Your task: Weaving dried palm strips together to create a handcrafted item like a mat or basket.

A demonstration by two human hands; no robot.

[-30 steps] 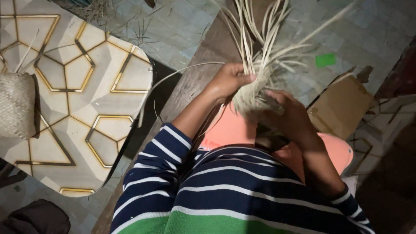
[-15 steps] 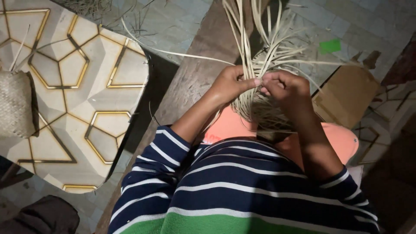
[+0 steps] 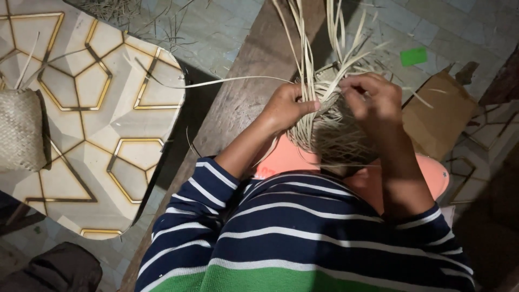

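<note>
While both hands, left hand (image 3: pixel 286 108) and right hand (image 3: pixel 373 97), are pinching thin strips tight, the half-woven basket (image 3: pixel 330 135) is looking light and bendy.

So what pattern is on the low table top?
Cream table top with gold hexagon outlines, head view.

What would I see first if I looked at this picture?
First come the two hands at top centre, the left hand and right hand, pinching pale straw strips that fan upward from a half-woven basket on the lap. At the left stands a white table with gold hexagon lines, with a small woven pouch on its edge.
</note>
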